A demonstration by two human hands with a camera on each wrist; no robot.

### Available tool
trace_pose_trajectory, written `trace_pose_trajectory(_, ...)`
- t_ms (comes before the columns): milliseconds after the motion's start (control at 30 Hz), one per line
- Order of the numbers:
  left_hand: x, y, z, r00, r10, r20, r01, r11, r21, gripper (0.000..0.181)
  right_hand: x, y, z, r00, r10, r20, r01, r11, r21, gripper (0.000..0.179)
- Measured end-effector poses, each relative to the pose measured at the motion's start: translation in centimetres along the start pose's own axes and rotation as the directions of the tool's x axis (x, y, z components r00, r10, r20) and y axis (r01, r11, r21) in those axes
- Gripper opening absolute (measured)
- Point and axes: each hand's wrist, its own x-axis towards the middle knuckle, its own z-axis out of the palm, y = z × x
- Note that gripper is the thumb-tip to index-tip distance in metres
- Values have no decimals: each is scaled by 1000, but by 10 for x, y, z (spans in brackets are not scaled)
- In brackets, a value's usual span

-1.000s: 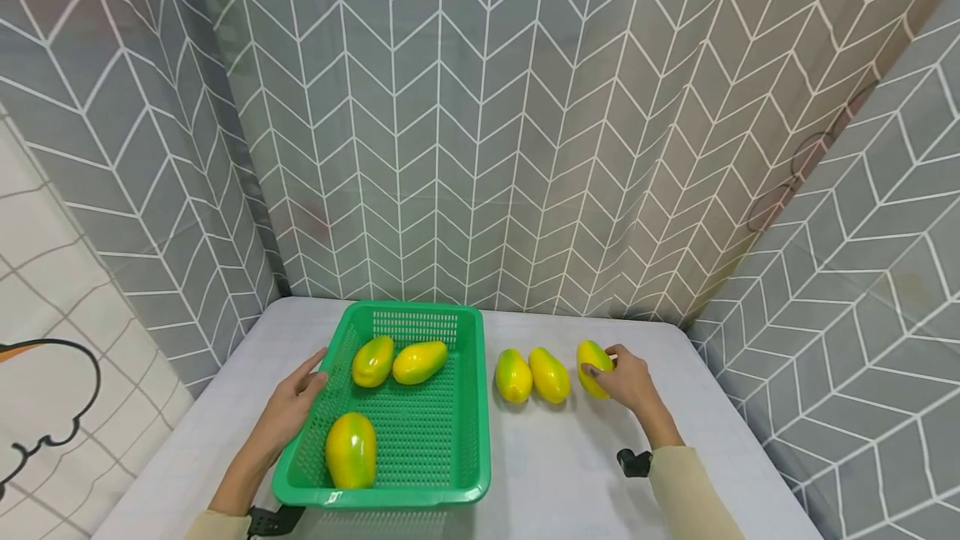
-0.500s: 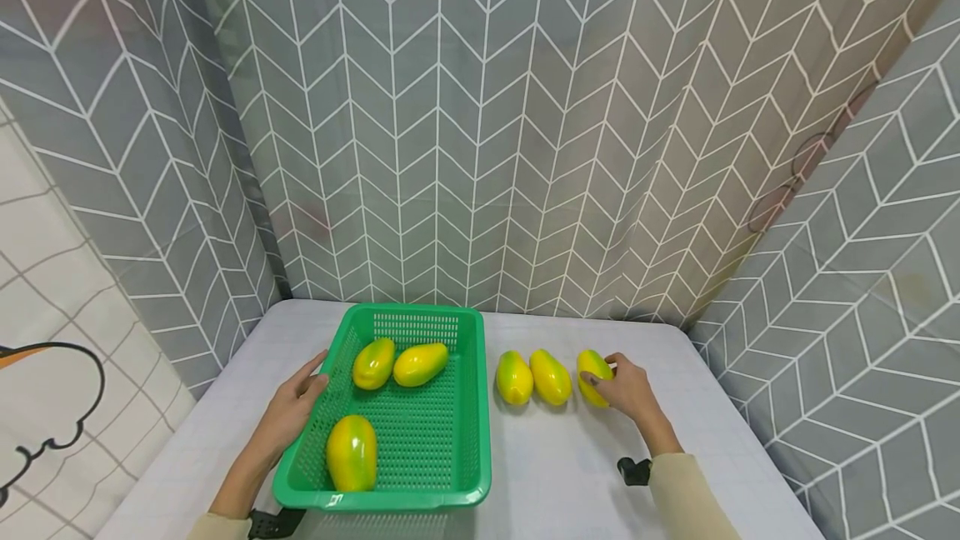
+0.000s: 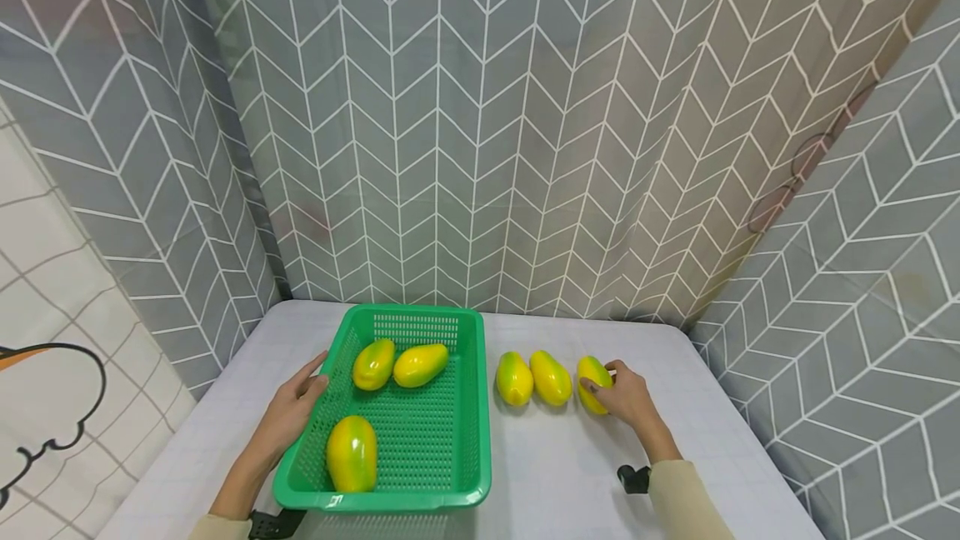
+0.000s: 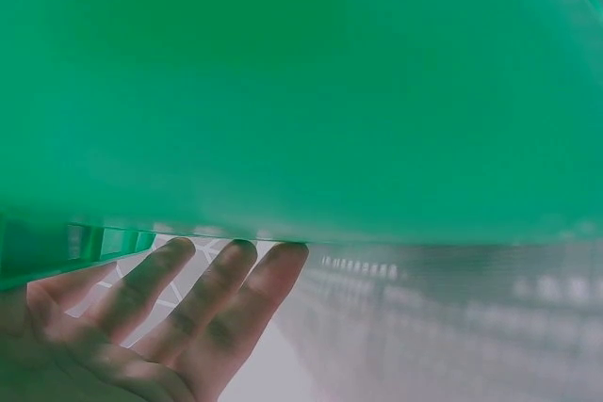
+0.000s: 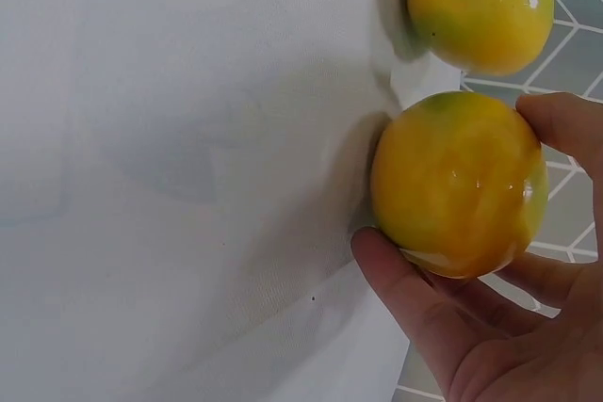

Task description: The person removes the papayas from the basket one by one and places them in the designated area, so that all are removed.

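At the right end of a row on the table, my right hand (image 3: 628, 398) grips a yellow-green mango (image 5: 459, 185), thumb and fingers around opposite sides of it. Just left of it lie two more mangoes, the nearer one (image 3: 551, 377) and the farther one (image 3: 514, 378). A green plastic basket (image 3: 486, 407) stands left of them. My left hand (image 3: 291, 411) rests against the basket's left side, its straight fingers (image 4: 221, 298) reaching up to the rim from below. Inside the basket are two mangoes at the back, one (image 3: 373, 364) beside the other (image 3: 422, 365), and a larger one (image 3: 352, 454) at the front left.
A white cloth covers the table (image 3: 555, 473). Behind it and along the right hangs a grey curtain (image 3: 480, 148) with a white chevron pattern. The basket's slotted walls rise around the fruit inside.
My right hand has drawn its mango a short way towards me, more in line with the two beside it. The left hand and basket have stayed in place.
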Motion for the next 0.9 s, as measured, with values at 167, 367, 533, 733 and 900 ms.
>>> trace_pose_trajectory(167,-1,0,0,1000,-3,2,3,1000,-7,62,-1,0,1,1000,-3,-2,3,1000,-2,76)
trace_pose_trajectory(367,-1,1,0,1000,-2,-3,2,1000,1,61,-2,1,0,1000,0,5,0,1000,3,85)
trace_pose_trajectory(533,0,1,0,1000,0,-3,0,1000,-2,61,-4,0,-2,1000,-5,22,4,1000,17,90)
trace_pose_trajectory(733,0,0,0,1000,6,8,-6,1000,-27,61,-6,-2,-7,1000,-22,4,21,1000,10,87)
trace_pose_trajectory(900,0,0,-1,1000,10,16,-9,999,-51,61,-6,-4,-11,998,-43,-35,43,999,-8,85)
